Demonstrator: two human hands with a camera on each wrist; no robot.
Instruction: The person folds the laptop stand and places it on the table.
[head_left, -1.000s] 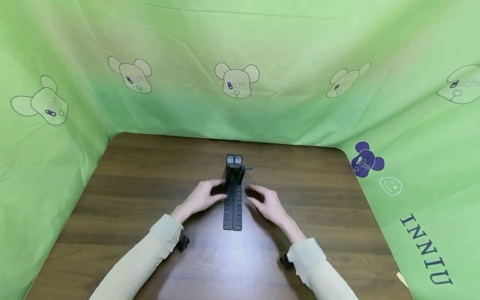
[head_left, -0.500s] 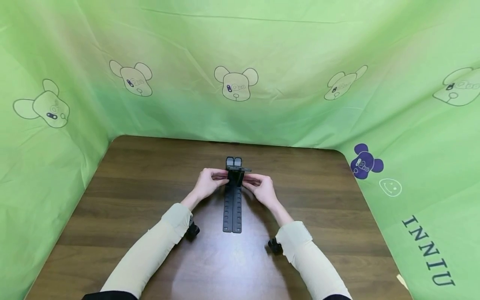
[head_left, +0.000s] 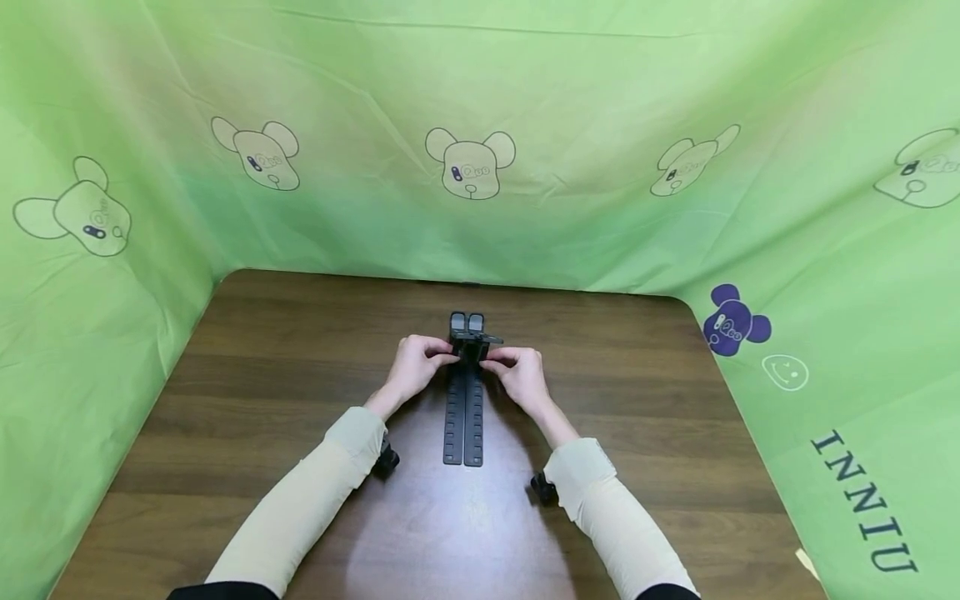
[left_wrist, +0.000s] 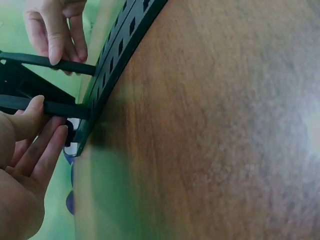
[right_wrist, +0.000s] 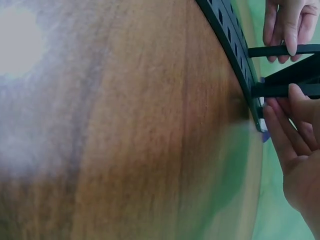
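Note:
A black folding stand (head_left: 473,421) stands on the table, its slotted two-bar base pointing toward me and its upright part at the far end. My left hand (head_left: 412,367) pinches the left upright strut (left_wrist: 65,109) between thumb and fingers, as the left wrist view shows. On the other side, my right hand (head_left: 521,379) pinches the right strut (right_wrist: 272,90) in the same way. Both struts meet the base near its far end, by the light grey pads. A dark panel (left_wrist: 32,82) slants between the struts.
The brown wooden table (head_left: 300,333) has rounded far corners. Green cloth (head_left: 360,225) with printed bear heads hangs around its back and sides. A small dark device (head_left: 386,460) sits at the left cuff, another (head_left: 543,489) at the right.
Both hands moved forward and inward from beside the base to the stand's upright struts and took hold of them. Over the last half second they have hardly moved.

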